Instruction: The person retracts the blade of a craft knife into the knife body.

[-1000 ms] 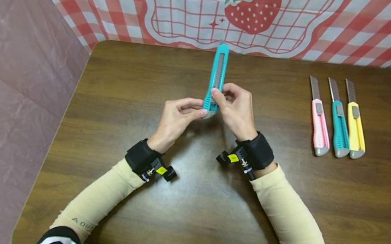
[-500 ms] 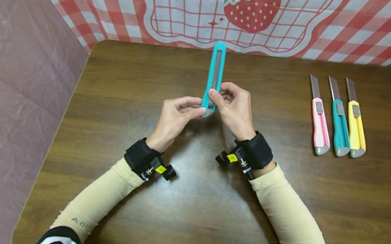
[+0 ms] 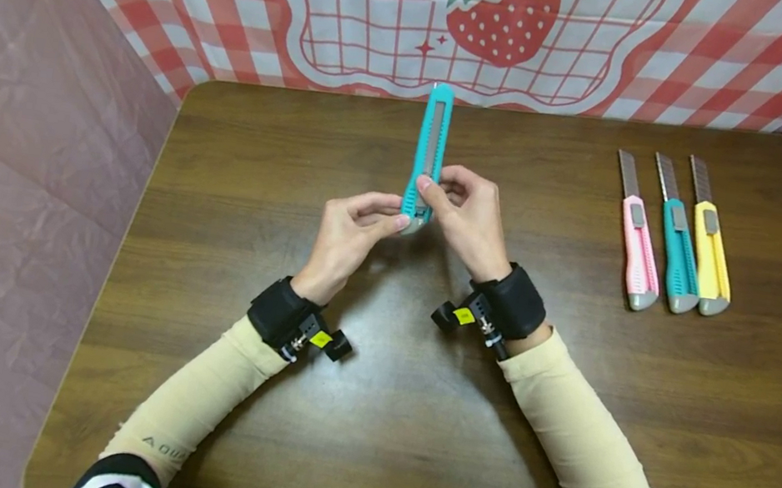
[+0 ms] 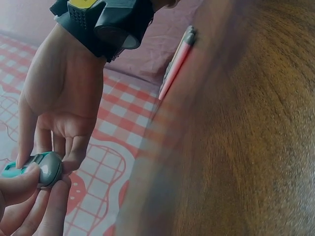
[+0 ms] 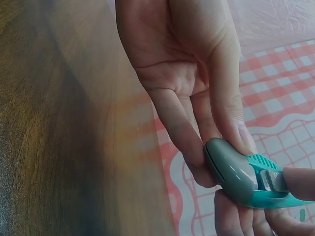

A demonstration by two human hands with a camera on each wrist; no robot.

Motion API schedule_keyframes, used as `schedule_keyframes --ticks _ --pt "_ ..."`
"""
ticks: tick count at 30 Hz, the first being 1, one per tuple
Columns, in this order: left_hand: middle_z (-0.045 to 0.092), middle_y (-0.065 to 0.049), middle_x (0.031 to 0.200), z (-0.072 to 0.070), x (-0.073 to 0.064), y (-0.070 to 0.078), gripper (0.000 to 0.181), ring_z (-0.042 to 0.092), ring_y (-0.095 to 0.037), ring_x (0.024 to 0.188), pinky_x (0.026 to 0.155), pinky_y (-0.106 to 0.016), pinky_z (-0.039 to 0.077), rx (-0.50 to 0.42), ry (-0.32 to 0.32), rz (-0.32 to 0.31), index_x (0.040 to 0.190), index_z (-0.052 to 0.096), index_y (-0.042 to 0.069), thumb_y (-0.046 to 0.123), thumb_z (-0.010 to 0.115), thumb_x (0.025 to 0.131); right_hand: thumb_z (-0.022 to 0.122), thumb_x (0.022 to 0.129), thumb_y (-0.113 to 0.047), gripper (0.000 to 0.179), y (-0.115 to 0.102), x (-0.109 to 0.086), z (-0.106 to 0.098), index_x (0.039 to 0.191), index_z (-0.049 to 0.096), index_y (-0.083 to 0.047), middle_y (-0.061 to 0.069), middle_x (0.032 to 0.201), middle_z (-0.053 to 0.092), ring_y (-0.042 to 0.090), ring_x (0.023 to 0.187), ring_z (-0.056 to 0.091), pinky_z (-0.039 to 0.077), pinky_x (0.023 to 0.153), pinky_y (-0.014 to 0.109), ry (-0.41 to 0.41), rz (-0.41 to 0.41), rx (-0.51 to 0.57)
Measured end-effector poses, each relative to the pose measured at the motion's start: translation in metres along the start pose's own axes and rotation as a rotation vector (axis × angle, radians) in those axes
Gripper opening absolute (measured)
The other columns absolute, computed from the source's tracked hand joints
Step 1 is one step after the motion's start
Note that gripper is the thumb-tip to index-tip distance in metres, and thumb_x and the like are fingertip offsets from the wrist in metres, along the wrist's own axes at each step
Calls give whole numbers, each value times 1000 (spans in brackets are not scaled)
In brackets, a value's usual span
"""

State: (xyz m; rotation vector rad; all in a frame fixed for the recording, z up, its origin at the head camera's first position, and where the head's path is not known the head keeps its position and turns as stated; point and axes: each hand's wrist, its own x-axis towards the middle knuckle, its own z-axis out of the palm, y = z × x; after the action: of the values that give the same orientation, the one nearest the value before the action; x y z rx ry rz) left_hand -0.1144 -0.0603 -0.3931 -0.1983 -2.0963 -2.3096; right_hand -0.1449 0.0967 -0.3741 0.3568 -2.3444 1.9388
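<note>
A turquoise utility knife (image 3: 433, 136) with a grey end cap is held up over the table in the head view, its front end pointing away. My left hand (image 3: 346, 241) pinches the cap end between thumb and fingers. My right hand (image 3: 466, 217) grips the handle's lower part from the right, its thumb lying over the slider area. Up close in the right wrist view, the right thumb (image 5: 300, 183) is right at the grey slider (image 5: 270, 180). The rounded grey cap (image 4: 50, 169) sits between both hands' fingers in the left wrist view. Only a thin sliver shows beyond the knife's front end.
To the right lie a pink utility knife (image 3: 638, 251), a darker teal one (image 3: 679, 258) and a yellow one (image 3: 713, 258), side by side with blades extended. Behind the wooden table (image 3: 261, 149) hangs a red-checked strawberry cloth (image 3: 364, 21).
The held knife has shifted slightly left and tilted a little. The grey tip at its front end showed a second ago, disappeared, and now shows as a thin sliver. Both hands keep their hold.
</note>
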Motion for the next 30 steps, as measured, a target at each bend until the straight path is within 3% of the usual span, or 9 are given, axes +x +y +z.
schedule_keyframes --ticks 7,15,30 --pt "67 -26 93 3 -5 14 23 65 -23 79 70 -21 54 39 22 23 100 63 -12 -5 69 79 62 90 -22 25 -1 0 0 91 66 3 15 76 66 18 64 62 54 51 21 -20 13 4" --pt "67 -25 92 2 -5 14 23 65 -22 78 69 -21 55 25 17 33 100 63 -13 -6 69 78 60 89 -7 18 -31 -10 1 93 66 10 24 85 67 26 78 64 48 62 16 -10 -23 -41" --pt "67 -27 92 5 -5 12 22 64 -24 78 70 -25 56 28 7 -23 101 63 -12 -6 67 80 62 87 -4 16 -32 -11 0 94 66 10 24 83 67 25 75 63 48 64 17 -24 -36 -55"
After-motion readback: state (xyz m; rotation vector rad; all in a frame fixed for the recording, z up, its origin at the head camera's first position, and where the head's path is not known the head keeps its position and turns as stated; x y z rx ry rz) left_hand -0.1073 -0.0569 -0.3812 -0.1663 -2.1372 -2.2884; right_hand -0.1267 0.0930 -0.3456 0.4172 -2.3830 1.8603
